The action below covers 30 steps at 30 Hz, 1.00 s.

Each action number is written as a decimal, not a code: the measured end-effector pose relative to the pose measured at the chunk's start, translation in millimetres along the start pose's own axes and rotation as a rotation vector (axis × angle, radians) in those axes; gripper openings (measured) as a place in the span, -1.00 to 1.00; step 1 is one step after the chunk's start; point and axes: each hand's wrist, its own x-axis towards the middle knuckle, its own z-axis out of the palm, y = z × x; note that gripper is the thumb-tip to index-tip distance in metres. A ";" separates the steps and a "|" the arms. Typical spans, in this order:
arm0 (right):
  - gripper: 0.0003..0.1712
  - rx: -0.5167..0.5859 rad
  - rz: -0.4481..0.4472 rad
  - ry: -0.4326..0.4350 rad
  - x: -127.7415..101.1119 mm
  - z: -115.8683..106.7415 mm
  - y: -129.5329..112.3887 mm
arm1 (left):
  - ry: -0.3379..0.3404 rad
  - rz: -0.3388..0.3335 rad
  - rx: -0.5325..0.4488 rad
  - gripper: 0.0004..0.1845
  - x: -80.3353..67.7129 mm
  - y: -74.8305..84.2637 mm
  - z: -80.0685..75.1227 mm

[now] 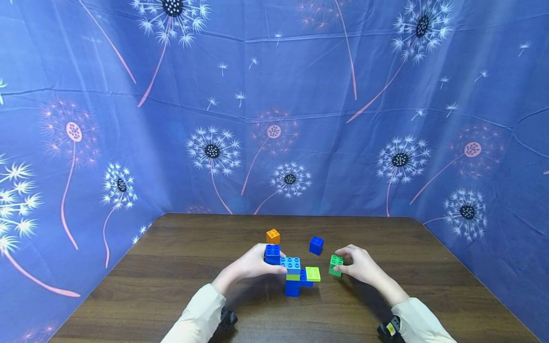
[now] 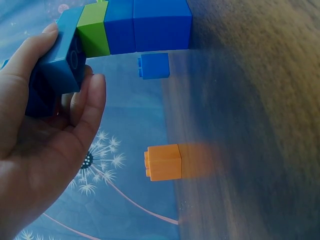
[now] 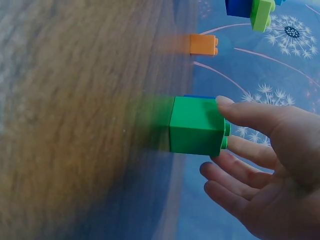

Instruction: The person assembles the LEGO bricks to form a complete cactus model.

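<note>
My left hand [image 1: 253,263] grips a stack of joined toy building bricks by its upper part. Its thumb lies against the light blue brick [image 1: 290,265], and a dark blue brick [image 1: 272,254] sticks out at that level toward the left. Below come a lime layer [image 2: 93,31] and dark blue bricks [image 1: 292,288], with a lime brick [image 1: 313,274] jutting out at right. My right hand [image 1: 363,266] pinches a green brick [image 3: 196,126] between thumb and fingers; the brick is upright, studs up, at the tabletop.
Behind the stack stands a loose orange brick [image 1: 272,236]. A loose blue brick [image 1: 316,245] sits farther back, between the two hands. The brown wooden table [image 1: 206,233] ends at a blue cloth backdrop [image 1: 334,186] with dandelion prints.
</note>
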 end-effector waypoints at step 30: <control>-0.49 0.057 0.000 -0.106 -2.2 4.7 5.8 | 0.005 -0.020 -0.009 -0.72 -0.8 2.9 1.1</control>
